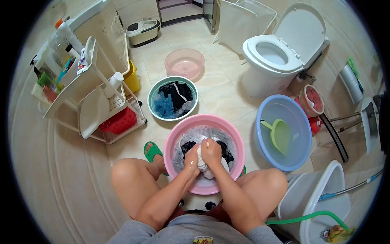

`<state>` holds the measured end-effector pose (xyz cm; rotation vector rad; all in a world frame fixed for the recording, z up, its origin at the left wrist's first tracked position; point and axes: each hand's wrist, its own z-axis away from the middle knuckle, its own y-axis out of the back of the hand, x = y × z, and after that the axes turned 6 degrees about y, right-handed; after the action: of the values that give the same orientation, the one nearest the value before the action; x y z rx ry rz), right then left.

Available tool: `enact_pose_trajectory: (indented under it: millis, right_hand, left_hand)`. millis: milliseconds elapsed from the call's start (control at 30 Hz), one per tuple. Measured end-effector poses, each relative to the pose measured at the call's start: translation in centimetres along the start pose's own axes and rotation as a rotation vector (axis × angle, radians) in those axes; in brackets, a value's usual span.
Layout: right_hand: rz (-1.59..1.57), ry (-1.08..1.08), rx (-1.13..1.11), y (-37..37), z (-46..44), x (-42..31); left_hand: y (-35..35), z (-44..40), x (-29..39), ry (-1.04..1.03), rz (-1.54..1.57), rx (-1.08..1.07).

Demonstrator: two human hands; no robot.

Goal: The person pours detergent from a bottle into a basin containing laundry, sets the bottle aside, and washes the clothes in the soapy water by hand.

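Observation:
Between my knees stands a pink basin (170,138) with sudsy grey water and wet clothes in it. My left hand (192,157) is closed on a bunched white cloth (202,162). Close beside it, my right hand (211,152) grips the same white cloth, its fingers wrapped round the fabric. Part of the cloth hangs down into the basin on the near side. A black garment (228,152) lies in the suds around and behind my hands. What kind of garment the white cloth is, I cannot make out.
Just beyond is a teal-rimmed basin (150,97) of dark and blue clothes, then a pale pink basin (185,61). At right, a blue basin (260,134) holds a green dipper (279,136). A toilet (264,61), a shelf rack (91,114) and a green hose (300,217) surround me.

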<state>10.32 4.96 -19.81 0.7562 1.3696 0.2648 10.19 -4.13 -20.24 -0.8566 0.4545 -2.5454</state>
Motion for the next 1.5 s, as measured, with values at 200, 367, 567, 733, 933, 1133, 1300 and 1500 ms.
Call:
enact_pose_trajectory:
  millis: [200,367,567,733,933,1133,1300,1500]
  right_hand:
    - [0.013,0.41,-0.049,0.0,6.2,-6.6]
    - [0.082,0.094,0.088,0.8,1.3,-2.4]
    - [-0.283,-0.039,0.253,1.7,-2.7,1.3]
    - [-0.459,-0.112,0.243,1.1,-4.6,2.3]
    - [-0.031,-0.014,0.089,-1.7,-4.2,5.7]
    - [0.054,-0.129,0.063,-2.9,-4.7,6.1]
    - [0.141,-0.217,-0.027,-2.9,-5.8,5.3]
    - [0.223,-0.196,-0.016,-3.6,-6.6,5.5]
  left_hand:
    - [6.1,-5.0,2.0,0.072,0.054,-0.232]
    - [0.3,-0.9,0.1,0.154,0.084,-0.063]
    - [-1.3,1.1,4.9,-0.083,0.199,-0.081]
    - [1.6,-4.4,3.1,-0.57,-0.123,0.248]
    - [1.5,-5.3,-0.1,-0.722,-0.662,0.496]
    - [1.5,-7.2,-0.7,-0.586,-0.758,0.564]
    - [1.6,-9.1,-1.0,-0.569,-0.802,0.56]
    - [1.4,-9.9,-1.1,-0.54,-1.014,0.646]
